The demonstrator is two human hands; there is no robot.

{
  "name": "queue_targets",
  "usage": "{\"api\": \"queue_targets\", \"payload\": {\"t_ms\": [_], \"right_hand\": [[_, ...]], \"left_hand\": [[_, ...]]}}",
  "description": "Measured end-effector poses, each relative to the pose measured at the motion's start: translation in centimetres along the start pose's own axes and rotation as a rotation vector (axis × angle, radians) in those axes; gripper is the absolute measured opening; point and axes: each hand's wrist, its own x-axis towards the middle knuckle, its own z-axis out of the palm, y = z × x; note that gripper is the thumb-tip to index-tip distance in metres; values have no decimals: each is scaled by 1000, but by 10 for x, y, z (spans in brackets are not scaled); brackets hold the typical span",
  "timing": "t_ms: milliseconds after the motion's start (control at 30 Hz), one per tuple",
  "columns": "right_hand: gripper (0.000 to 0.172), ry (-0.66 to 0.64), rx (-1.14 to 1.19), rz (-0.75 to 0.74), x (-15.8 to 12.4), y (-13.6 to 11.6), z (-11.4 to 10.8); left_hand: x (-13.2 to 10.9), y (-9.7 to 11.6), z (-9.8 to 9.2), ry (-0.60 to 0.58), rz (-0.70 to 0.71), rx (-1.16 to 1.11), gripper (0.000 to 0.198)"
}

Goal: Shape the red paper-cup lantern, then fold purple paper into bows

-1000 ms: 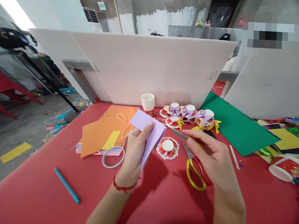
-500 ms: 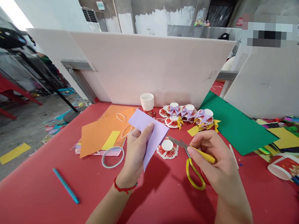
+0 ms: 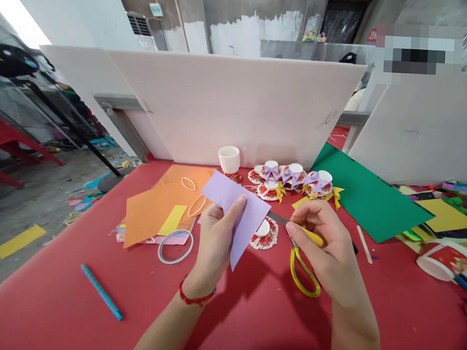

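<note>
My left hand (image 3: 217, 234), with a red cord bracelet at the wrist, pinches a folded sheet of lilac paper (image 3: 250, 217) above the table. My right hand (image 3: 324, 242) is closed around a yellow-handled craft knife (image 3: 312, 237). Its grey blade points left and meets the paper's right edge; the tip is hidden there. Below that hand lies a pair of scissors (image 3: 304, 275) with a yellow loop. Partly behind the paper is a small white cup piece with a frilled red-and-white rim (image 3: 267, 238).
Several similar pieces with lilac bows (image 3: 294, 175) stand by the white board (image 3: 237, 107), near a white paper cup (image 3: 229, 159). Orange sheets (image 3: 149, 212), a tape roll (image 3: 175, 246) and a teal pen (image 3: 102, 292) lie left. Green card (image 3: 373, 198) and a printed cup (image 3: 444, 259) lie right.
The lilac paper has shifted slightly right, covering more of the frilled piece. My right hand and the knife have moved a little left, and less of the blade shows.
</note>
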Motion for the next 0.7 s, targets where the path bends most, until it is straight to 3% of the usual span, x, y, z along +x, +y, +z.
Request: {"api": "queue_targets", "payload": {"t_ms": [367, 700], "right_hand": [[9, 29, -68, -67, 2, 8, 12], [15, 55, -76, -108, -3, 6, 20]], "left_hand": [[2, 2, -7, -103, -52, -20, 24], [-5, 5, -7, -177, -10, 24, 26]]}}
